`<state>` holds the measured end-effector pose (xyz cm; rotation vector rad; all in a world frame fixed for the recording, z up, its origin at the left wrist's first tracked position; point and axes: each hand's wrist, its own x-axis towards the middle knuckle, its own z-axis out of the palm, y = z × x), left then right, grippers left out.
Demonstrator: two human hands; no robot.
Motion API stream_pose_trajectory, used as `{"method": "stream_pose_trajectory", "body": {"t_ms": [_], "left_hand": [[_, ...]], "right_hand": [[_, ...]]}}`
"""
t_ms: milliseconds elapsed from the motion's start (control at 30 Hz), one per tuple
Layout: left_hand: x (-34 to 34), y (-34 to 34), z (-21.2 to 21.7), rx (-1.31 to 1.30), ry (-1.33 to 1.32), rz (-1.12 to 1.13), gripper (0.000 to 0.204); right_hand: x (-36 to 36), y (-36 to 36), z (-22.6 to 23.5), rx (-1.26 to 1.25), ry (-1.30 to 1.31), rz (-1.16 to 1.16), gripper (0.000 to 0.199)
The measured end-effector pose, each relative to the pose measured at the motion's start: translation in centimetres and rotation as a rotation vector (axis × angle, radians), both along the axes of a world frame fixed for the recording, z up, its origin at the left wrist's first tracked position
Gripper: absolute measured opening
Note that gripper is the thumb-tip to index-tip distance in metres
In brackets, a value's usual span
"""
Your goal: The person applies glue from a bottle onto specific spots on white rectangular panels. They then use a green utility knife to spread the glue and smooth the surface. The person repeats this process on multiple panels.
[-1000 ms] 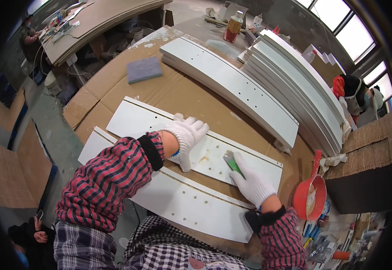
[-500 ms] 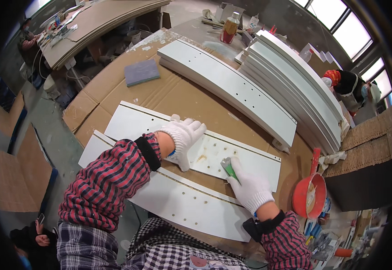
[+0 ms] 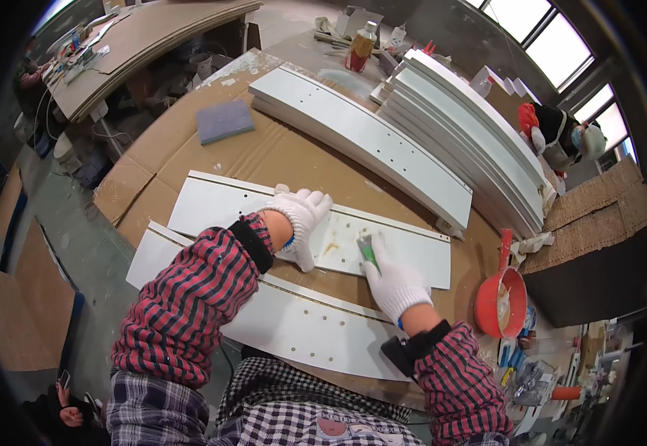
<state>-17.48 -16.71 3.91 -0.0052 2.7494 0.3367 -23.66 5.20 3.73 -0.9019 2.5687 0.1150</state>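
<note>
A long white panel (image 3: 421,251) with a dark groove along its far edge and rows of small holes lies across the cardboard. My left hand (image 3: 302,223), in a white knit glove, rests flat on it with the fingers stretched out. In my right hand (image 3: 396,286), also gloved, is a green-handled putty knife (image 3: 369,253); its blade end is over the panel among the holes. Brownish smears mark the surface between my hands. Nearer to me sits a second white panel (image 3: 316,342) with a curved front edge, partly under my left forearm.
Behind are a curved white panel stack (image 3: 360,137), a taller stack (image 3: 472,126) and a grey block (image 3: 224,121). A red pan (image 3: 500,303) stands at the right, beside tools. A bottle (image 3: 361,46) is at the back. A co-worker (image 3: 561,137) stands far right; another person's hand (image 3: 70,415) shows lower left.
The whole view has shifted and turned slightly. My left hand stays on the panel, and the putty knife has moved only slightly over the holes, still in my right hand.
</note>
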Motion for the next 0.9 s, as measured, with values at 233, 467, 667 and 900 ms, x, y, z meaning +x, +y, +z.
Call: {"method": "stream_pose_trajectory", "body": {"t_ms": [233,467,667,900], "left_hand": [[0.0,0.0,-1.1,-0.001,0.080,0.007,0.111],[-0.3,0.4,-0.7,-0.010,0.072,0.014,0.106],[0.4,0.3,-1.2,-0.006,0.108,0.025,0.104],[0.1,-0.2,-1.2,0.014,0.081,0.032,0.107]], "right_hand": [[-0.2,-1.4,0.5,0.042,-0.055,-0.125,0.056],[-0.8,-1.2,-0.6,0.030,-0.009,-0.118,0.056],[1.3,-0.4,-1.1,0.020,0.039,-0.056,0.058],[1.0,-1.2,-0.9,0.045,0.091,-0.002,0.062]]}}
